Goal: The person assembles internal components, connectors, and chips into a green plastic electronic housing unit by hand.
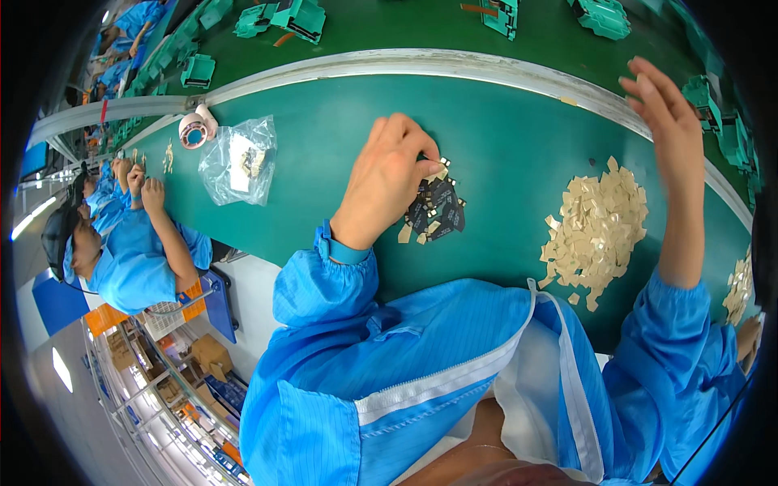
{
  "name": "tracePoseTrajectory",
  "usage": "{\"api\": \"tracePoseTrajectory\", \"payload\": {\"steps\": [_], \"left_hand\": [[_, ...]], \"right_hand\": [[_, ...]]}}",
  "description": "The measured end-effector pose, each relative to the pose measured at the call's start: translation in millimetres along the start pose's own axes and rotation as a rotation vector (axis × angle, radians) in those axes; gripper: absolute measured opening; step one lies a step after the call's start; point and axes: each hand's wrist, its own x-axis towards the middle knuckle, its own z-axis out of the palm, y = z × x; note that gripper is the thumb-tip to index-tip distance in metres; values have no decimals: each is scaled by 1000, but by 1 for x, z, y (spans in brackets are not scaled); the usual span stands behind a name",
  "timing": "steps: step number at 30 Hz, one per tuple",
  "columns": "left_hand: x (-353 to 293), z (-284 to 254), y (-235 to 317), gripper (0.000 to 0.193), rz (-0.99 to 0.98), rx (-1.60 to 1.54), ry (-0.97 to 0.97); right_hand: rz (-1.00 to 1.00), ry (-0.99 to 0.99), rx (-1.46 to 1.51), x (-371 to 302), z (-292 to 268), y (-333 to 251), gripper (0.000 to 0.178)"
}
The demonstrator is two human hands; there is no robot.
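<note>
My left hand [391, 174] is closed in a pinch over a small pile of black flat parts [436, 209] with beige bits among them. A small beige piece [442, 172] shows at its thumb and fingertip. A blue band [344, 251] circles that wrist. My right hand [666, 113] is raised at the far right, beside the pale rail, its fingers stretched out and apart with nothing visible in them. Between the hands, nearer the right forearm, lies a large heap of thin beige pieces [596, 227] on the green table [486, 121].
A clear plastic bag [239, 166] with small parts lies at the left, beside a tape roll [194, 131]. Beyond the pale rail [389, 61], a green belt carries several teal holders [300, 18]. A co-worker in blue [138, 259] sits at the left.
</note>
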Motion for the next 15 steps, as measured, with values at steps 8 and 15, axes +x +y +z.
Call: {"api": "tracePoseTrajectory", "payload": {"steps": [8, 15], "left_hand": [[-2, -6, -8, 20, -33, 17, 24], [3, -8, 53, 13, -45, -424, 8]], "right_hand": [[42, -114, 156, -85, 8, -8, 26], [171, -294, 325, -120, 40, -14, 20]]}}
